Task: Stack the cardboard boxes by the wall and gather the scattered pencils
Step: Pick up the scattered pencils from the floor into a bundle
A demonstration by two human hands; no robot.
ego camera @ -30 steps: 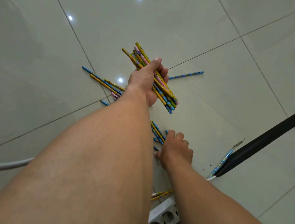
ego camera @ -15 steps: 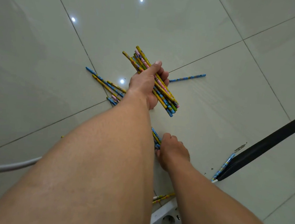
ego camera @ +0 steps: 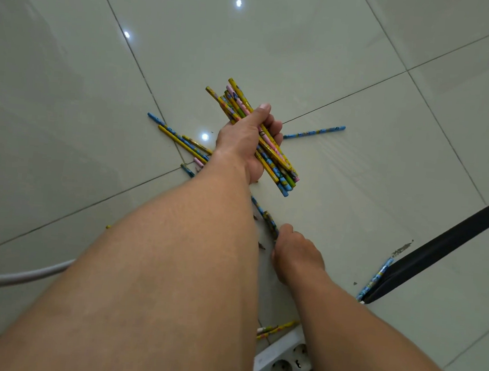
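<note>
Curling in since a moment ago, the right hand (ego camera: 297, 255) is pinching the loose pencils (ego camera: 268, 218) on the floor (ego camera: 385, 183) while the left hand (ego camera: 245, 139) is gripping the bundle (ego camera: 277, 164) just beyond them, so lifting them parallel to that bundle is probably making the handover cleanest.

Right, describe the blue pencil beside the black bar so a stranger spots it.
Find the long black bar slanting across the pale tiled floor on the right. Along its near end lies a slim blue patterned pencil. It lies alone, apart from the multicoloured pencil bundle in the left hand.
</note>
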